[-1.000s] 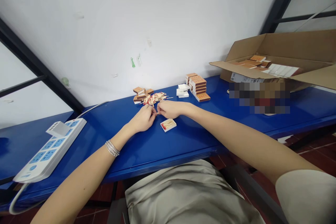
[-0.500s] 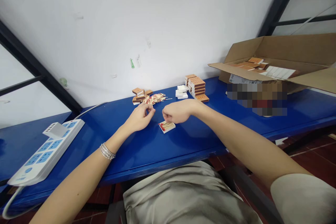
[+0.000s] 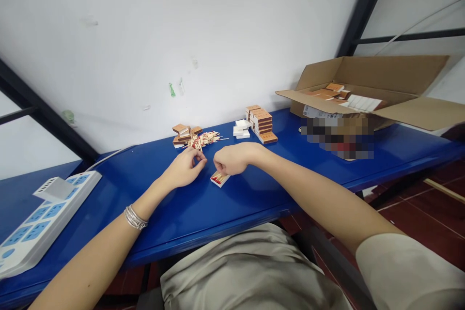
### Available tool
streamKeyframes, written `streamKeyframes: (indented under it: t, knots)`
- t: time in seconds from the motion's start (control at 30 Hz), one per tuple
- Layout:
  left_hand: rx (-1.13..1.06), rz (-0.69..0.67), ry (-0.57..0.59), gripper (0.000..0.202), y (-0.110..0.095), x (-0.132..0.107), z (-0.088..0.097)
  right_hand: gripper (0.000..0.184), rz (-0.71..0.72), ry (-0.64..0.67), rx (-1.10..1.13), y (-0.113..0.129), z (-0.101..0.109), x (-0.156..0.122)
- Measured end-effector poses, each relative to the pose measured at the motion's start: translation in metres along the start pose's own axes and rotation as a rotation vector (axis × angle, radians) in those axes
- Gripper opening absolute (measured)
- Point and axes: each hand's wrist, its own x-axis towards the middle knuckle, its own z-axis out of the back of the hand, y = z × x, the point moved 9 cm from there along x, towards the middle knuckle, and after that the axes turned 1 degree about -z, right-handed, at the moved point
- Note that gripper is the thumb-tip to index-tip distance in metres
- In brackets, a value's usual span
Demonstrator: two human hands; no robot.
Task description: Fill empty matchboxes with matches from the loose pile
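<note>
An open white tray of red-tipped matches [image 3: 219, 179] lies on the blue table [image 3: 254, 193]. My right hand [image 3: 228, 160] hangs curled right over it, fingertips pinched down at the matches; what it pinches is too small to make out. My left hand [image 3: 184, 168] rests just left of the tray, thumb and fingers pinched together on something too small to see. Behind both hands lies a loose pile of matches [image 3: 204, 139] beside a few brown matchboxes [image 3: 182, 132].
A stack of brown matchboxes [image 3: 262, 123] and white inner trays [image 3: 241, 128] stands at the back. An open cardboard box [image 3: 363, 99] with more boxes sits at the right. A white and blue power strip [image 3: 39, 218] lies at the left edge.
My hands, joined at the match pile a second ago, have parted. The right hand came down over the open tray; the left drew back slightly. The view has shifted left.
</note>
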Motion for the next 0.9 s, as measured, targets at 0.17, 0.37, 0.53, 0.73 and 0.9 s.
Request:
streamKeyframes:
  t: [0.17,0.37,0.53,0.73,0.9]
  knots:
    - [-0.045,-0.007,0.075,0.024,-0.001,-0.001,-0.008,0.018,-0.004,0.01,0.026,-0.003,-0.002,0.001]
    - [-0.241,0.01,0.22,0.027,-0.011,-0.007,-0.015,0.021,0.007,0.02,0.029,-0.003,-0.002,0.001]
    - [-0.149,-0.082,0.229,0.045,-0.032,-0.012,-0.015,0.02,0.018,0.018,0.017,-0.002,-0.002,0.0]
    - [-0.088,-0.173,0.169,0.042,-0.044,-0.014,-0.021,0.022,0.04,0.005,0.03,-0.003,0.002,-0.002]
    - [-0.074,-0.186,0.179,0.029,-0.043,-0.015,-0.024,0.018,0.069,-0.032,0.025,-0.009,0.005,-0.002]
